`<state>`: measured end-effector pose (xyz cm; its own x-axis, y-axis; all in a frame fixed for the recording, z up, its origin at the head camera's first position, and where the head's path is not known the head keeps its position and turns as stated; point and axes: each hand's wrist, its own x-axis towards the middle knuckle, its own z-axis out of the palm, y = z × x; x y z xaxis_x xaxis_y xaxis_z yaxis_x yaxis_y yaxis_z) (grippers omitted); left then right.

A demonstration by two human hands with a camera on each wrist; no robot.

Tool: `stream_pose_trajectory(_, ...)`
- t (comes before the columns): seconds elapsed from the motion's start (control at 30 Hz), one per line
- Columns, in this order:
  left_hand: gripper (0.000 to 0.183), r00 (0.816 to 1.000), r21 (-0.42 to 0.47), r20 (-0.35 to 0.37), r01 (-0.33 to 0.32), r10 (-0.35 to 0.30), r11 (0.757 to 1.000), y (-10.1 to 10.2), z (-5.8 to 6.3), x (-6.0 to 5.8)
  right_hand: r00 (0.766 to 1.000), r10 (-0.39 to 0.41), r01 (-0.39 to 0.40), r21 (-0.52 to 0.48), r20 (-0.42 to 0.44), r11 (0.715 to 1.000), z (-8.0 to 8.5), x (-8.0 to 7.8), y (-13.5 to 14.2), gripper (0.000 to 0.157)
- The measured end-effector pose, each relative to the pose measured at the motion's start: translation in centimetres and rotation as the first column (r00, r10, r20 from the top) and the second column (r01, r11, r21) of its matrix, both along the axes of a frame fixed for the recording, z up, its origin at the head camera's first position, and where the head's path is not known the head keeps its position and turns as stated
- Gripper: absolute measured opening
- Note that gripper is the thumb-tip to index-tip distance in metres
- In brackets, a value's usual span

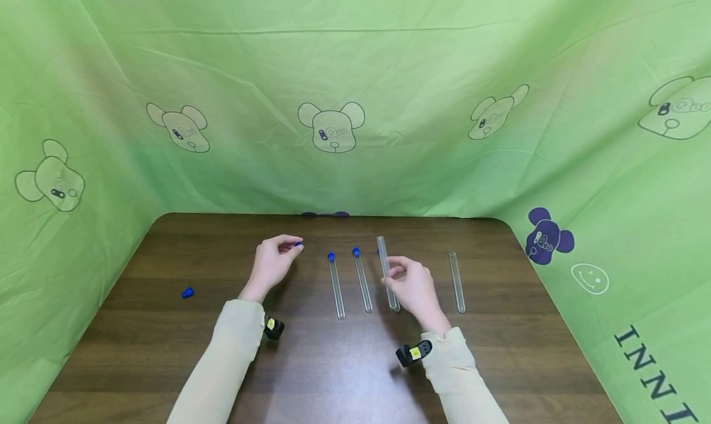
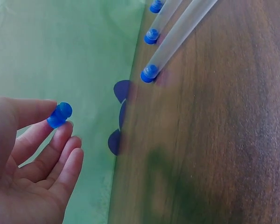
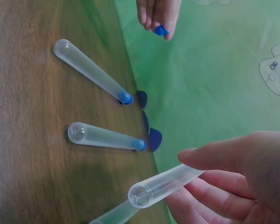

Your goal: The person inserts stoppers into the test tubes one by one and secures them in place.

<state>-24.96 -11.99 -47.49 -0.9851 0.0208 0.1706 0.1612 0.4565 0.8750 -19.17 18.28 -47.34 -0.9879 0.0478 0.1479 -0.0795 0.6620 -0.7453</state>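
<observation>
My left hand (image 1: 272,263) pinches a small blue stopper (image 2: 59,115) between thumb and fingertips, above the table's left-middle part. My right hand (image 1: 413,286) grips a clear test tube (image 1: 386,270) by thumb and fingers, its length slanting away from me; no stopper shows on it. Beneath it, mostly hidden in the head view, lies another tube with a bit of blue at its far end. Between the hands, two test tubes with blue stoppers, a left one (image 1: 337,291) and a right one (image 1: 363,285), lie side by side, stoppered ends pointing away.
An unstoppered test tube (image 1: 457,282) lies to the right of my right hand. A loose blue stopper (image 1: 187,292) rests on the brown wooden table (image 1: 139,350) at the left. Green cloth (image 1: 333,60) with printed bear heads hangs around the table's back and sides.
</observation>
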Motion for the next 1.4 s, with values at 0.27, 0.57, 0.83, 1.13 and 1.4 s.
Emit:
stream_pose_trajectory(0.27, 0.019, 1.0, 0.011, 0.004, 0.02, -0.02, 1.0, 0.6, 0.4, -0.2, 1.0, 0.027, -0.027, -0.005, 0.012, 1.0, -0.1, 0.1, -0.7, 0.043)
stream_pose_trajectory(0.57, 0.018, 0.999, 0.015, -0.038, 0.029, -0.028, 0.999, 1.4, 0.7, -0.7, 0.998, 0.057, -0.057, -0.015, 0.0, 0.998, 0.0, 0.2, -1.5, 0.042)
stream_pose_trajectory(0.83, 0.019, 0.998, 0.029, -0.04, 0.046, -0.045, 0.998, 2.5, 1.5, -0.7, 0.997, 0.067, -0.067, -0.023, 0.022, 0.997, -0.2, 0.4, -2.1, 0.041)
stream_pose_trajectory(1.13, 0.017, 0.997, 0.04, -0.054, 0.065, -0.062, 0.997, 3.5, 1.6, -0.7, 0.995, 0.093, -0.092, -0.047, 0.023, 0.995, -0.5, 0.8, -3.0, 0.039)
stream_pose_trajectory(1.4, 0.018, 0.995, 0.053, -0.07, 0.073, -0.069, 0.996, 4.3, 1.4, -0.6, 0.991, 0.125, -0.122, -0.069, 0.038, 0.99, -0.8, 1.0, -3.8, 0.04)
